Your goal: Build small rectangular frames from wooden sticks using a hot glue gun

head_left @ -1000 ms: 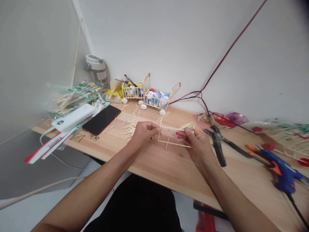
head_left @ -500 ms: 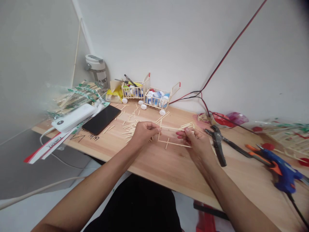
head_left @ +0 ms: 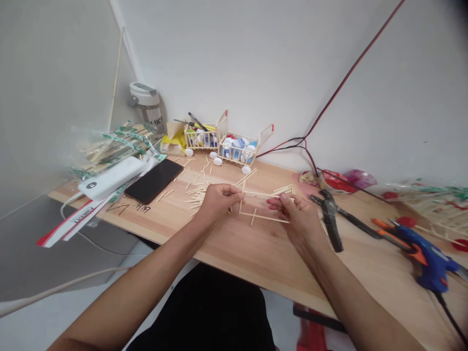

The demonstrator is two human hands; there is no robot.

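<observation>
Between my two hands is a frame of thin wooden sticks [head_left: 265,217], with a long upper stick, a lower stick and a short one crossing near its left end. My left hand [head_left: 222,199] pinches the frame's left corner between thumb and fingers. My right hand [head_left: 294,209] grips the right end of the upper stick, its fingers partly hiding that side. Cut stick pieces [head_left: 197,196] lie scattered beyond my left hand, and a small pile of sticks [head_left: 284,189] lies just behind my right fingers.
Two little stick carts [head_left: 237,148] filled with bottle caps stand at the wall. A black phone [head_left: 154,181] and a white power strip [head_left: 111,178] lie left. To the right are black-handled cutters [head_left: 331,222] and a blue glue gun [head_left: 429,258] with its cord.
</observation>
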